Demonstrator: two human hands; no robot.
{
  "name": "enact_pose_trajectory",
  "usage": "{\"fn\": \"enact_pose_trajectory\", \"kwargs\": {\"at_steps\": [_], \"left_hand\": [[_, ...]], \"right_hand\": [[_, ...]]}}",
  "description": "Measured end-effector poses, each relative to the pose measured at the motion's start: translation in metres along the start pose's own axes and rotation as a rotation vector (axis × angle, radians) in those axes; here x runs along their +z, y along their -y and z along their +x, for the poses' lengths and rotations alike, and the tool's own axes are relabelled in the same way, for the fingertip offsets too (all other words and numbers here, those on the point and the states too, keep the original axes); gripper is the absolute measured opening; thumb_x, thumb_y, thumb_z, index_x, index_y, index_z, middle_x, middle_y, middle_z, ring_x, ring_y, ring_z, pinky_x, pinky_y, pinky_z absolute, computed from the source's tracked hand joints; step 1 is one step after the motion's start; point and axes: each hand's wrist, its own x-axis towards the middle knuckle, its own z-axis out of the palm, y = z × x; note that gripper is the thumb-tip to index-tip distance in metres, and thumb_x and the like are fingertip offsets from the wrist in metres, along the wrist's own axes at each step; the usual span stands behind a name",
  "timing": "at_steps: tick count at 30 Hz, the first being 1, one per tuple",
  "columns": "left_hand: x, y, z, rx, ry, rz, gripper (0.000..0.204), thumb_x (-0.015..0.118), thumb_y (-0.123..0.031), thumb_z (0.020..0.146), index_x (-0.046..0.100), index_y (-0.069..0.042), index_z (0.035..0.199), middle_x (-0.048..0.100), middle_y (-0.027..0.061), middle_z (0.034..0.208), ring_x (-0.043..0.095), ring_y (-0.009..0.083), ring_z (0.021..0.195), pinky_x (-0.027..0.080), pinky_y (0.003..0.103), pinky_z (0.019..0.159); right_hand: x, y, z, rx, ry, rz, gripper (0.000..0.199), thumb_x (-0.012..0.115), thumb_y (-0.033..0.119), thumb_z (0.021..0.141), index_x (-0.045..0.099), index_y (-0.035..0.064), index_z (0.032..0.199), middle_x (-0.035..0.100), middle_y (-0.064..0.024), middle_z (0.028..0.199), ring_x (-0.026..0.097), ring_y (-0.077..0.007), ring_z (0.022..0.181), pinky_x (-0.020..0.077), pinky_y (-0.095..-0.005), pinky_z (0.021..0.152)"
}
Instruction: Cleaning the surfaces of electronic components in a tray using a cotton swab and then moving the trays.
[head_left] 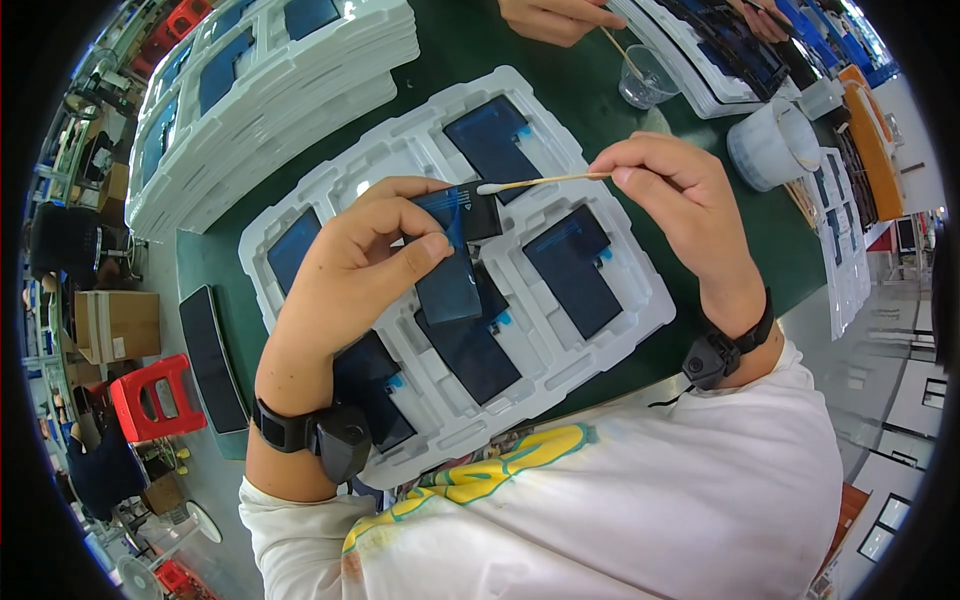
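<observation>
My left hand [365, 250] pinches a flat, dark phone battery [450, 290] with blue film on its face, tilted above a white moulded tray [645, 318]. My right hand [675, 195] is closed on the thin stick of a cotton swab [545, 181]. The swab's white tip is at the upper end of the battery, near a printed label; whether it touches cannot be made out. Below and around my hands, several similar L-shaped batteries [573, 275] with blue film and light-blue tabs lie in the tray's pockets. My left fingertips behind the battery are hidden.
A tall stack of white trays [300, 105] stands at the far left. At the far right, a co-worker's hand [560, 18] holds a stick in a clear cup [645, 80], near a whitish bucket [770, 150]. A black slab-like device [213, 355] lies at the green table's left edge.
</observation>
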Motion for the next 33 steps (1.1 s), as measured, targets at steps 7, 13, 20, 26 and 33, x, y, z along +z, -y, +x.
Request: {"fn": "enact_pose_trajectory", "kwargs": {"at_steps": [7,13,20,26,33], "left_hand": [[0.0,0.002,0.0,0.065,-0.026,-0.02,0.007,0.058,-0.002,0.083,0.06,0.004,0.085,0.051,0.0102,0.114,0.051,0.0096,0.083,0.042,0.02,0.07],[-0.001,0.001,0.0,0.068,-0.043,-0.059,0.007,0.058,-0.002,0.083,0.06,0.004,0.085,0.051,0.0123,0.115,0.052,0.0113,0.087,0.043,0.022,0.075],[-0.003,0.0,-0.001,0.056,-0.069,-0.089,0.007,0.059,-0.004,0.083,0.06,0.003,0.084,0.051,0.0121,0.116,0.054,0.011,0.087,0.044,0.022,0.078],[-0.003,0.001,0.001,0.065,-0.069,-0.072,0.008,0.059,-0.005,0.083,0.06,0.003,0.084,0.051,0.012,0.116,0.054,0.0104,0.086,0.045,0.022,0.077],[-0.005,0.003,0.0,0.06,-0.105,-0.068,0.01,0.06,-0.007,0.083,0.061,0.003,0.083,0.052,0.0108,0.115,0.054,0.0098,0.086,0.044,0.021,0.074]], "right_hand": [[-0.002,0.006,0.001,0.07,0.076,-0.035,0.013,0.052,0.005,0.081,0.063,-0.0019,0.084,0.06,-0.0044,0.075,0.051,-0.0087,0.067,0.0387,-0.0228,0.06],[-0.002,0.001,0.0,0.059,0.065,0.004,0.013,0.052,0.005,0.08,0.063,-0.0017,0.085,0.06,-0.0036,0.075,0.051,-0.0082,0.066,0.0386,-0.0226,0.06],[-0.002,0.005,0.001,0.07,0.083,0.043,0.014,0.052,0.006,0.08,0.063,-0.002,0.084,0.061,-0.0033,0.074,0.051,-0.0074,0.068,0.0394,-0.0217,0.061],[-0.007,0.008,0.001,0.162,0.117,0.088,0.014,0.051,0.005,0.08,0.063,-0.0024,0.083,0.062,-0.0031,0.075,0.051,-0.0073,0.069,0.0399,-0.0217,0.062],[-0.011,0.005,0.001,0.206,0.082,0.206,0.016,0.051,0.006,0.081,0.065,0.0005,0.084,0.053,0.0032,0.064,0.04,-0.0021,0.057,0.0295,-0.0186,0.051]]}}
